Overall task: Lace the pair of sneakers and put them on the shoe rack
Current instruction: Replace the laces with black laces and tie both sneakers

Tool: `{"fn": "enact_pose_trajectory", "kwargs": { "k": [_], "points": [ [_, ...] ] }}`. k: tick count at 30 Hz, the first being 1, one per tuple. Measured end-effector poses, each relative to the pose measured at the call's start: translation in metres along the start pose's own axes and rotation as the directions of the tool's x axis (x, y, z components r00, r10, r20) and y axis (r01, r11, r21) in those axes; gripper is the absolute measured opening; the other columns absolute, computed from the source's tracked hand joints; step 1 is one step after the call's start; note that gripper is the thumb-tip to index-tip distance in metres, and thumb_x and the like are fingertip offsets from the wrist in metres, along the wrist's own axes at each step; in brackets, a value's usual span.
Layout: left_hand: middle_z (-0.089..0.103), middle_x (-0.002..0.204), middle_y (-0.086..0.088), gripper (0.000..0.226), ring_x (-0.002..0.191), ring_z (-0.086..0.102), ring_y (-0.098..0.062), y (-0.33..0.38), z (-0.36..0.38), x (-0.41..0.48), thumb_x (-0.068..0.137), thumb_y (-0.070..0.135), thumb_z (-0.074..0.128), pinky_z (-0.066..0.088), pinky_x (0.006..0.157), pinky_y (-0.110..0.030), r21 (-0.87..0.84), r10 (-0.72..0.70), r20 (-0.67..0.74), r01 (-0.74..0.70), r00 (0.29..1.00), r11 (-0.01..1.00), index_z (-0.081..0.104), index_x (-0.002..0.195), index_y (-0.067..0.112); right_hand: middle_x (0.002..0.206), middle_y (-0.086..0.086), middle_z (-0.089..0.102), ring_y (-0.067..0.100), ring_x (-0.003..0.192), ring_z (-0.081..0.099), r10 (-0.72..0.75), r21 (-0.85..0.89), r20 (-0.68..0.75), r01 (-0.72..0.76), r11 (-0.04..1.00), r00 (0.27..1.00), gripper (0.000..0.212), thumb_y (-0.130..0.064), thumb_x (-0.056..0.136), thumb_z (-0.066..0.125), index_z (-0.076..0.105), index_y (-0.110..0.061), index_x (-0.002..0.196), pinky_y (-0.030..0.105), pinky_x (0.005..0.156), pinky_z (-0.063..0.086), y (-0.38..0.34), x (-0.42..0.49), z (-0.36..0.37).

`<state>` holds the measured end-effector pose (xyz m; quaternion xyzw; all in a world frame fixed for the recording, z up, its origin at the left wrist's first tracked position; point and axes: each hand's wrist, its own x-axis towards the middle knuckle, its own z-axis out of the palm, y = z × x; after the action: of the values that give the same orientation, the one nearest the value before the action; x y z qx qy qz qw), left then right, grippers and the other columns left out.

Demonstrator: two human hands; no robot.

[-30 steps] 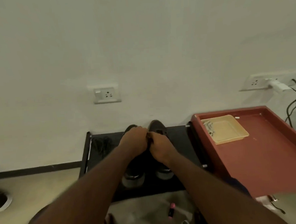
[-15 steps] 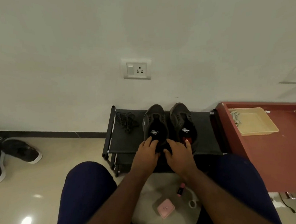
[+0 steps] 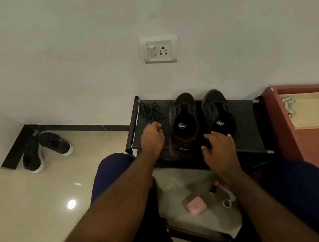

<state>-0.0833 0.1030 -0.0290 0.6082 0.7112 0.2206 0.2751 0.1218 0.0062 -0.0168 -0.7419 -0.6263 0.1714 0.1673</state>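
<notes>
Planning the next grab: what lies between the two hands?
Head view: the heel of one dark sneaker, on the shoe rack, sits between left hand and right hand.

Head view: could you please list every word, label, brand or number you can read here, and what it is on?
No text reads clearly.
Insole of the left sneaker: white logo, too blurred to read.
Insole of the right sneaker: same logo, too blurred.
pink case: small mark, too small to read.
wall socket: no legible marking.
</notes>
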Motion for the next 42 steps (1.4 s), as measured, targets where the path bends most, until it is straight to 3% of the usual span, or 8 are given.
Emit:
{"fn": "enact_pose_trajectory", "kwargs": {
  "k": [6,9,15,24,30,36,40,42],
  "points": [
    [0.064,0.114,-0.012,0.034,0.104,0.063,-0.031,-0.013,0.002,0.041,0.095,0.034,0.062,0.051,0.087,-0.041,0.212,-0.148,0.019,0.141,0.989,0.967,0.06,0.117,0.008,0.138,0.013,0.052,0.03,0.131,0.048,-0.002,0.009,0.071,0.001,1.0,0.998,0.042,-0.028,0.091,0.067,0.063,-0.014,0.131,0.047,0.118,0.025,-0.008,0.014,-0.003],
    [0.058,0.122,-0.011,0.039,0.108,0.06,-0.032,-0.012,0.011,0.052,0.095,0.036,0.062,0.052,0.089,-0.044,0.326,-0.084,0.044,0.065,0.996,0.943,0.055,0.124,0.012,0.129,0.012,0.054,0.031,0.117,0.056,0.025,0.115,0.087,-0.035,0.993,0.996,0.04,-0.026,0.091,0.067,0.063,-0.011,0.128,0.048,0.108,0.04,-0.008,0.021,-0.01],
    [0.063,0.117,-0.015,0.02,0.104,0.063,-0.036,-0.019,0.025,0.075,0.098,0.016,0.054,0.053,0.089,-0.045,0.494,-0.156,0.172,0.052,0.973,0.868,0.062,0.115,0.01,0.129,0.007,0.052,0.026,0.118,0.052,0.045,0.167,0.11,-0.063,0.984,0.993,0.037,-0.025,0.094,0.064,0.062,-0.012,0.129,0.045,0.107,0.04,-0.011,0.018,-0.018],
    [0.066,0.092,-0.007,0.013,0.081,0.063,-0.024,0.011,-0.037,0.077,0.092,0.019,0.059,0.051,0.076,-0.033,0.245,0.086,-0.03,-0.076,0.996,0.967,0.067,0.09,0.01,0.131,0.005,0.054,0.024,0.121,0.054,0.091,0.268,0.093,-0.113,0.957,0.991,0.038,-0.025,0.094,0.065,0.061,-0.013,0.13,0.044,0.103,0.047,-0.012,0.024,-0.026],
    [0.069,0.084,-0.011,0.009,0.064,0.063,-0.016,0.078,-0.125,0.052,0.095,0.004,0.051,0.055,0.06,-0.031,-0.381,0.152,-0.017,-0.147,0.988,0.913,0.059,0.097,0.007,0.122,0.003,0.062,0.01,0.103,0.061,0.069,0.472,-0.081,-0.022,0.881,0.994,0.034,-0.021,0.096,0.065,0.061,-0.016,0.129,0.026,0.092,0.049,-0.053,0.022,-0.057],
    [0.069,0.077,-0.006,0.004,0.067,0.064,-0.014,0.133,-0.174,-0.002,0.091,0.007,0.065,0.055,0.063,-0.025,-0.47,0.385,0.159,-0.274,0.909,0.839,0.069,0.093,0.008,0.134,-0.003,0.048,0.027,0.109,0.064,-0.075,0.779,0.133,-0.057,0.624,0.988,0.084,-0.03,0.086,0.077,0.028,-0.028,0.153,0.037,0.084,0.06,-0.144,0.051,-0.093],
    [0.072,0.093,-0.005,0.012,0.076,0.067,-0.014,0.14,-0.193,-0.02,0.091,0.01,0.067,0.055,0.071,-0.025,-0.502,0.429,0.014,-0.364,0.903,0.784,0.07,0.102,0.01,0.11,0.01,0.07,0.027,0.098,0.068,-0.146,0.728,0.061,0.056,0.683,0.987,0.018,-0.025,0.1,0.057,0.064,-0.014,0.113,0.05,0.092,0.056,-0.184,0.068,-0.104],
    [0.067,0.111,0.002,0.03,0.083,0.067,-0.019,0.131,-0.195,-0.019,0.088,0.01,0.065,0.055,0.072,-0.027,-0.403,0.366,-0.156,-0.397,0.918,0.824,0.064,0.117,0.019,0.107,0.018,0.07,0.026,0.09,0.07,-0.122,0.79,0.077,0.014,0.612,0.99,0.019,-0.022,0.104,0.049,0.064,-0.012,0.097,0.046,0.09,0.058,-0.194,0.069,-0.114]
  ]
}}
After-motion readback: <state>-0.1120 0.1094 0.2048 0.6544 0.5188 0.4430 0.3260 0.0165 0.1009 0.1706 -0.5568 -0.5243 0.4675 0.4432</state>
